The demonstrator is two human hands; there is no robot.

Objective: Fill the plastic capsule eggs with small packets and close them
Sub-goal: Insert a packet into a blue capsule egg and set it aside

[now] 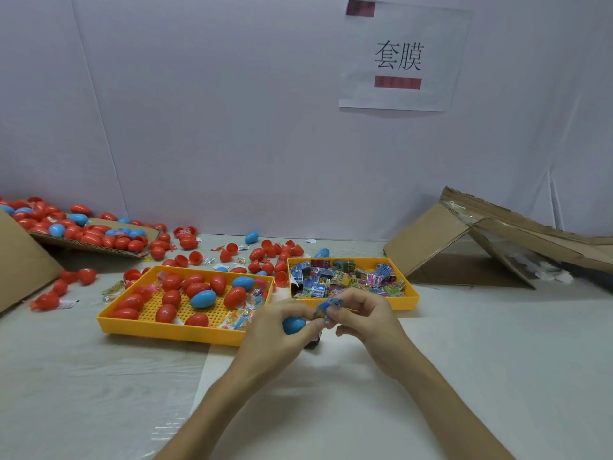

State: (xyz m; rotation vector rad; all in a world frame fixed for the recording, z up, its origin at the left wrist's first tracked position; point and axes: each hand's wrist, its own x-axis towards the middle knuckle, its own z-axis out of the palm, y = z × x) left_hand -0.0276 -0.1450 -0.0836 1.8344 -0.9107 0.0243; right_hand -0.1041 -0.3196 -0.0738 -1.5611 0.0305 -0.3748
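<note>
Blue plastic capsule egg (293,325): held in the left hand (272,340) above the middle of the white desk (497,343), just in front of the trays. The left fingers (292,308) are curled round it.
Small blue printed packet (326,307): at the egg's right end, pinched in the bent fingers (346,298) of the right hand (365,320). Whether it has entered the egg cannot be told.
Yellow plastic tray (166,330): left of the desk's middle, holding closed red and blue eggs on a perforated floor.
Second yellow plastic tray (411,295): just beside it on the right, heaped with printed packets.
Loose red and blue eggs (265,250): scattered toward the back edge.
Brown cardboard box (99,242): back left corner, with more eggs on it.
Brown cardboard sheets (431,240): back right, propped and overlapping.
</note>
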